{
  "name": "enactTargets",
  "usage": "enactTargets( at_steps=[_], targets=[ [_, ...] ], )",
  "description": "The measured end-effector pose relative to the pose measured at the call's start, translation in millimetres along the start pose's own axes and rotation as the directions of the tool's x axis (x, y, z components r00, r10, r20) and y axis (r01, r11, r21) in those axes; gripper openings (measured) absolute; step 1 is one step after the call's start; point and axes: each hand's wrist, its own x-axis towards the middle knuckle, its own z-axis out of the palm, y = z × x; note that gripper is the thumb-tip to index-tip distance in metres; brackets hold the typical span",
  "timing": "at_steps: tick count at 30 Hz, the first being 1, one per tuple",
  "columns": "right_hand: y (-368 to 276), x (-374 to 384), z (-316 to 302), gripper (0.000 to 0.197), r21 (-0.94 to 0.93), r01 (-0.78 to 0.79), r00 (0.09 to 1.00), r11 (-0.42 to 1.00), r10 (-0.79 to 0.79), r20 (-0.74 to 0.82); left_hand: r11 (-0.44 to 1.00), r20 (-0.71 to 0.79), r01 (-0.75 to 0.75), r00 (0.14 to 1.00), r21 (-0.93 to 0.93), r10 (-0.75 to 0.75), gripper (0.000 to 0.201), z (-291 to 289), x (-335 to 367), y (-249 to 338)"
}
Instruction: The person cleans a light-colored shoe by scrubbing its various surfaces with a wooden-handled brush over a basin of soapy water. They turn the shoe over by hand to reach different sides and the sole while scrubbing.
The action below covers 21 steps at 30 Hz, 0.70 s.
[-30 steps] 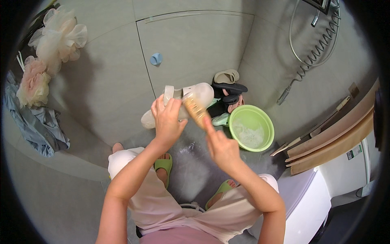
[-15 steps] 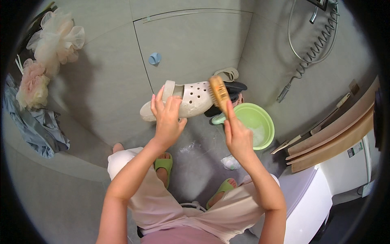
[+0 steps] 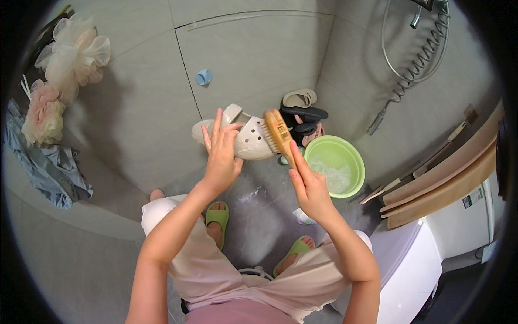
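Note:
A pale beige clog with round holes in its toe is held up in front of me, its toe pointing right. My left hand grips it around the middle from the near side. In my right hand is the handle of a wooden scrub brush. The brush's bristles press against the clog's toe. Part of the clog's side is hidden behind my left fingers.
Right of the clog stands a green basin with sudsy water. Behind it lie another beige clog and black sandals. A crumpled white packet rests on the floor. A white toilet is at the right.
The brush has moved left and slightly down along the clog's toe. The clog has tilted, its toe lower and nearer me. More of the basin and the shoes behind shows.

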Motion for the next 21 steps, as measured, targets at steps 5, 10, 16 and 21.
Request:
enactTargets(
  at_steps=[5,10,16,21],
  targets=[
    [20,9,-17,0.056,-0.023,-0.218,0.976,0.976,0.218,-0.029,0.996,-0.003,-0.088,0.996,0.019,0.088,0.049,1,0,-4],
    [-3,1,-9,0.054,0.133,-0.114,0.992,0.985,0.12,-0.038,0.994,-0.104,-0.043,0.994,-0.105,0.032,0.043,6,0,-18],
    [13,-5,-5,0.054,0.134,-0.23,0.972,0.964,0.222,0.073,0.985,-0.075,-0.004,0.997,-0.17,-0.009,0.048,0,-3,-4],
    [22,4,-16,0.053,0.141,-0.338,0.936,0.93,0.348,-0.053,0.813,0.108,0.281,0.958,-0.51,-0.264,0.06,-5,10,-1]
  ],
)
